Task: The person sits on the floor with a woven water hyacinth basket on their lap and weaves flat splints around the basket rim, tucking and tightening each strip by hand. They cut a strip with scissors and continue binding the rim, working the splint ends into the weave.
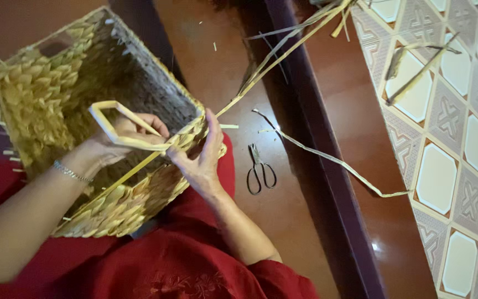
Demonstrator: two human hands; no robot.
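Straw strip [123,124] pinched in left hand [120,138] grip at basket [56,94] rim; right hand [197,158] grip closed on rim.

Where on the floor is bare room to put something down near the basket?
Free: the brown floor between the basket and the dark ledge, above the scissors; also below the scissors. Crowded: the basket rim, where the left hand and right hand hold straw strips.
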